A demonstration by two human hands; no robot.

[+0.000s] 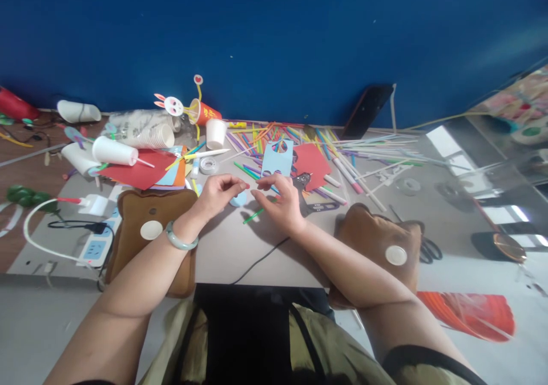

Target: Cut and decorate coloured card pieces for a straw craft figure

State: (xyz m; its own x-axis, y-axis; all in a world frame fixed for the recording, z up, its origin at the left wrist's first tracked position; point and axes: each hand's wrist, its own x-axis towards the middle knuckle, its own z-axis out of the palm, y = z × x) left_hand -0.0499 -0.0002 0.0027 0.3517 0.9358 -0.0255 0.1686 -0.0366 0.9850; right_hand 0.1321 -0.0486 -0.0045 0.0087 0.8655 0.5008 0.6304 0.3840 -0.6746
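Note:
My left hand [220, 195], with a pale green bangle [182, 238] at the wrist, pinches a tiny red piece [247, 186] between thumb and forefinger. What that piece is made of is too small to tell. Just below those fingertips lies a light blue paper disc [238, 199]. Facing it, my right hand [282, 203] has thumb and fingers apart and holds nothing visible. A green stick [253, 217] shows under the right hand. Beyond both hands is a light blue paper sheet [277, 155] with round holes cut out. A dark glue gun [305, 194] lies right of my right hand.
Two brown cushions [149, 259] [377, 242] flank my forearms. Behind are scattered colored sticks [248, 140], red paper [314, 165], white paper cups [216, 133], a rabbit-faced cup figure [205, 111] and a tape roll [208, 165]. A power strip [96, 245] sits left; scissors [429, 251] lie right.

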